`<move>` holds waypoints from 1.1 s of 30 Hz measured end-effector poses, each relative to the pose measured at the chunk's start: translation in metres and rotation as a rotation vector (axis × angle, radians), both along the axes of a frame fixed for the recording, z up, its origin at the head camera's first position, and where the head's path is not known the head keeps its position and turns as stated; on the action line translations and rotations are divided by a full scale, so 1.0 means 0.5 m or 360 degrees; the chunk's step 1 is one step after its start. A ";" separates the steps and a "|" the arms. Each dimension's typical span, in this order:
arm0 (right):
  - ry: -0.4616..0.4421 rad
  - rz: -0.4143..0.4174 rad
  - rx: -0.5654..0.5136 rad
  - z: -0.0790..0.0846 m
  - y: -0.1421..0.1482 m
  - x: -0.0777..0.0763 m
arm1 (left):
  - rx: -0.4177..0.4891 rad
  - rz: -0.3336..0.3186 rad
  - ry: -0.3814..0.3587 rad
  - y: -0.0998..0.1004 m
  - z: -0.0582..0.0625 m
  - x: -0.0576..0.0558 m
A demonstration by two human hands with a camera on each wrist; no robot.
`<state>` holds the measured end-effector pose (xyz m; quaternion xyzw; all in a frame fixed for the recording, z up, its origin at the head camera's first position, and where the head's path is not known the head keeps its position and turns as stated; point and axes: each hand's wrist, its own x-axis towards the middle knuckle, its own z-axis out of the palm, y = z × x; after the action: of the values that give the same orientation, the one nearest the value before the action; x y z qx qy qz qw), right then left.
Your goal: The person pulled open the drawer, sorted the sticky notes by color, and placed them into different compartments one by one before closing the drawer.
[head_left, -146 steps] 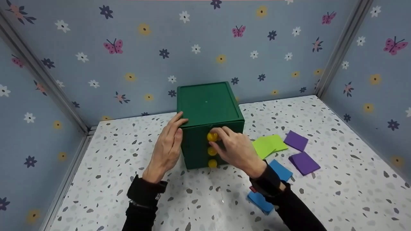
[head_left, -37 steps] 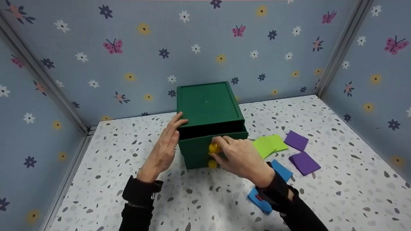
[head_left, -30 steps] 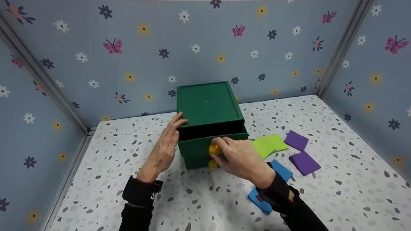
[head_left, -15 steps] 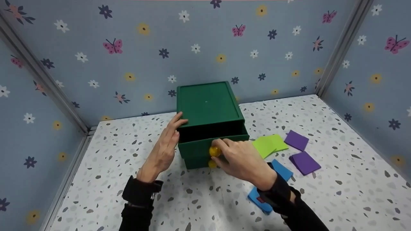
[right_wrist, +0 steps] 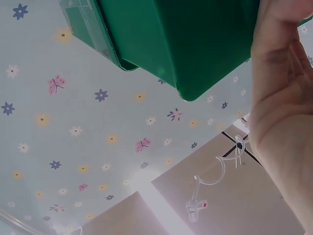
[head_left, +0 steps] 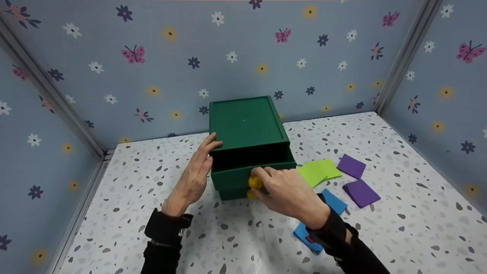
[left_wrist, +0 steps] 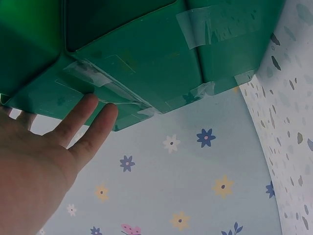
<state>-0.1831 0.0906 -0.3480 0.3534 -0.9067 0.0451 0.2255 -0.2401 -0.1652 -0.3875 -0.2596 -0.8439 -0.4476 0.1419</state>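
Note:
A green drawer cabinet (head_left: 245, 121) stands against the back wall, its top drawer (head_left: 232, 176) pulled partway out and dark inside. My right hand (head_left: 291, 192) pinches that drawer's round yellow knob (head_left: 255, 182) between thumb and fingers. Part of another yellow knob (head_left: 251, 194) shows below. At the cabinet's left side, my left hand (head_left: 192, 180) rests with fingers extended, fingertips over the top front corner. In the left wrist view, the fingers (left_wrist: 78, 120) lie along the taped side wall (left_wrist: 146, 63). The right wrist view shows the drawer (right_wrist: 205, 49) jutting out beside the hand; the knob is hidden there.
Right of the cabinet lie lime green squares (head_left: 317, 173) and purple squares (head_left: 350, 166). Blue pieces (head_left: 334, 201) lie under and beside the right forearm. The speckled table (head_left: 129, 205) meets floral walls (head_left: 243, 45) at the back and sides.
The top drawer has come out toward me from fully closed, with my right hand drawing its knob along. It has edged slightly farther within the last second. My left hand stays at the cabinet's side.

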 end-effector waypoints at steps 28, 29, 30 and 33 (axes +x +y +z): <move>-0.0086 0.0131 -0.0128 0.035 0.063 0.004 | -0.0018 0.0013 0.0007 0.001 0.001 0.001; -0.0078 0.0116 -0.0140 0.037 0.069 0.003 | -0.0018 0.0011 0.0007 0.001 0.001 0.001; -0.0067 0.0100 -0.0151 0.039 0.076 0.002 | -0.0018 0.0010 0.0008 0.001 0.001 0.001; -0.0066 0.0067 -0.0217 0.047 0.095 -0.002 | -0.0012 0.0000 0.0008 0.000 0.000 0.001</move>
<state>-0.1841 0.1384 -0.3246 0.3551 -0.8985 0.1188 0.2292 -0.2395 -0.1652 -0.3874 -0.2612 -0.8452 -0.4438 0.1431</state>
